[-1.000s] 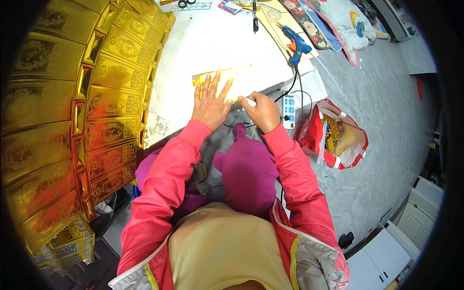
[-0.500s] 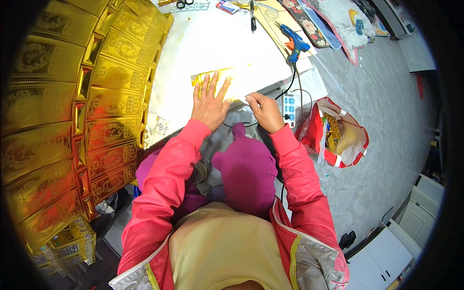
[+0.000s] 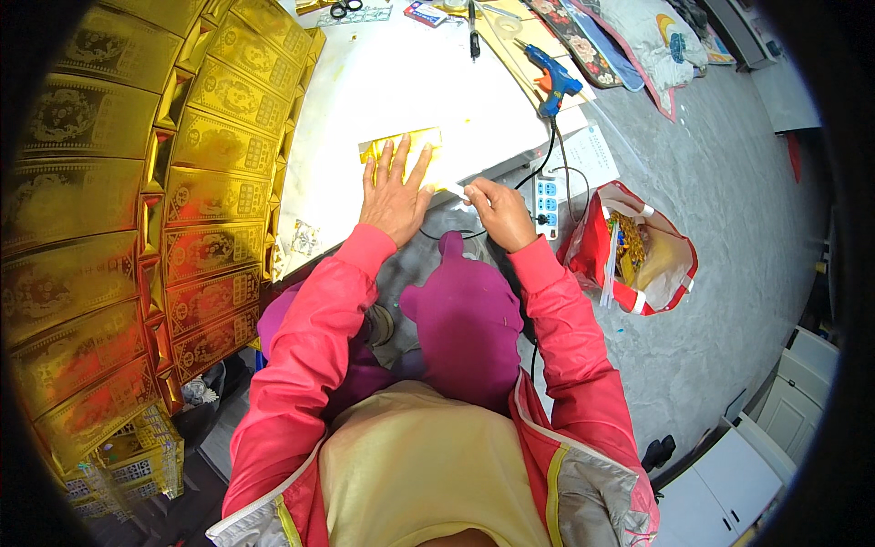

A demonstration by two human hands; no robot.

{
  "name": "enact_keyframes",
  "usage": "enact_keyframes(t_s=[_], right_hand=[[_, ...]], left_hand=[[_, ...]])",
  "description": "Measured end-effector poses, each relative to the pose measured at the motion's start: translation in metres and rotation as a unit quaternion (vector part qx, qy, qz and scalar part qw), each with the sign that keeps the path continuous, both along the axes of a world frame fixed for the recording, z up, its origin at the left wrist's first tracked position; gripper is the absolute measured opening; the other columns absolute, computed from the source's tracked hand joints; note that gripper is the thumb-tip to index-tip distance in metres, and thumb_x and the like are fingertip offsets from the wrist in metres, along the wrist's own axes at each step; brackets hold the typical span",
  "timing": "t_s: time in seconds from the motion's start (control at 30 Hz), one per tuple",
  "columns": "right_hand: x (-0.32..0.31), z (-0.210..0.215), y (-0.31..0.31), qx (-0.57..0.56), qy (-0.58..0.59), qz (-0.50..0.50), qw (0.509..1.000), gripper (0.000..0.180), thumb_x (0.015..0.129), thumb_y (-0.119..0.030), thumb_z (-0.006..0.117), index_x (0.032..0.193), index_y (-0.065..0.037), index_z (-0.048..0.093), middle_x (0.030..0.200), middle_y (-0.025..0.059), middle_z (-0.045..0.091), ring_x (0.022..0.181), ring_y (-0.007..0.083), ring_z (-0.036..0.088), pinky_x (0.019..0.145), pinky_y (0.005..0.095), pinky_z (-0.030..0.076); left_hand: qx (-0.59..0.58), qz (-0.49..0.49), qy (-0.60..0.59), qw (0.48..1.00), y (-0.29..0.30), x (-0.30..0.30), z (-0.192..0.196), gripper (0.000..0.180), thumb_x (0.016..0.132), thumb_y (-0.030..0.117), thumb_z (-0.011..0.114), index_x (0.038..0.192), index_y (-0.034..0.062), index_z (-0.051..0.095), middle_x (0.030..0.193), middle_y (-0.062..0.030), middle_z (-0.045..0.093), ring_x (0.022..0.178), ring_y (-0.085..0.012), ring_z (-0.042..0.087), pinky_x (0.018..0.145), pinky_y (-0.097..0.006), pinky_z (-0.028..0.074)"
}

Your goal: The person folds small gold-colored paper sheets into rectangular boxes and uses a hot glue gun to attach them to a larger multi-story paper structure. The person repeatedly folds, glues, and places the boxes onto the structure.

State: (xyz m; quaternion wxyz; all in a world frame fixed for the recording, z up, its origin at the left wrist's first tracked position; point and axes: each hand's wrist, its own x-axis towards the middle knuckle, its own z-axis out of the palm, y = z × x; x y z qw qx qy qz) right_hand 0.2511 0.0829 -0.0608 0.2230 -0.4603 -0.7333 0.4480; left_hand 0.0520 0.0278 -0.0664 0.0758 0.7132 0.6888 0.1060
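My left hand lies flat with fingers spread on the white tabletop. Its fingertips press on a shiny gold foil piece, whose near part is covered by the hand and washed out by glare. At the table's near edge, my right hand is closed in a pinch on a thin white strip. The strip runs from the right fingers toward the left thumb; where its other end lies I cannot tell.
Stacked gold embossed blocks wall off the left. A blue glue gun lies at the table's right, its cord running near a power strip. A red-and-white bag stands on the floor. Scissors and a black pen lie farther back.
The white strip now shows between my two hands, where it was barely visible before. My left hand stays pressed on the gold foil, and my right hand has hardly moved.
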Motion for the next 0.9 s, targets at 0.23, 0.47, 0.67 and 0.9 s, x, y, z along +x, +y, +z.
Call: enact_keyframes(t_s=[0.23,0.47,0.67,0.9], right_hand=[[0.002,0.003,-0.007,0.011,-0.012,-0.007,1.0,0.028,0.097,-0.027,0.051,0.085,-0.005,0.065,0.073,0.014,0.067,0.07,0.0379,0.064,0.063,0.0445,0.048],[0.002,-0.003,-0.015,0.017,-0.017,-0.019,1.0,0.027,0.098,-0.027,0.051,0.085,-0.006,0.063,0.072,0.0148,0.066,0.068,0.0389,0.063,0.061,0.0461,0.048],[-0.005,-0.013,-0.031,0.047,0.005,-0.051,0.998,0.026,0.099,-0.023,0.052,0.087,-0.002,0.064,0.071,0.0154,0.065,0.06,0.0327,0.063,0.055,0.0391,0.046],[-0.009,-0.014,-0.039,0.028,0.013,-0.052,0.998,0.027,0.099,-0.023,0.051,0.086,-0.003,0.063,0.066,0.0147,0.062,0.059,0.0315,0.062,0.055,0.0405,0.046]], left_hand=[[-0.004,-0.001,-0.001,1.0,0.0,0.0,0.0,0.058,0.1,0.035,0.041,0.154,0.0216,0.025,0.161,-0.0143,0.014,0.147,-0.0375,0.013,0.116,-0.056,0.009],[-0.011,0.0,0.003,1.0,0.0,0.0,0.0,0.058,0.1,0.035,0.04,0.154,0.0212,0.025,0.161,-0.0143,0.013,0.147,-0.0377,0.012,0.116,-0.056,0.009],[-0.007,-0.002,0.003,1.0,0.0,-0.001,0.0,0.058,0.1,0.035,0.04,0.154,0.0207,0.025,0.161,-0.0142,0.013,0.147,-0.0375,0.012,0.116,-0.056,0.01],[-0.008,-0.003,0.001,1.0,0.0,0.0,0.001,0.057,0.1,0.035,0.039,0.154,0.0207,0.026,0.161,-0.0143,0.013,0.147,-0.0376,0.012,0.116,-0.056,0.01]])
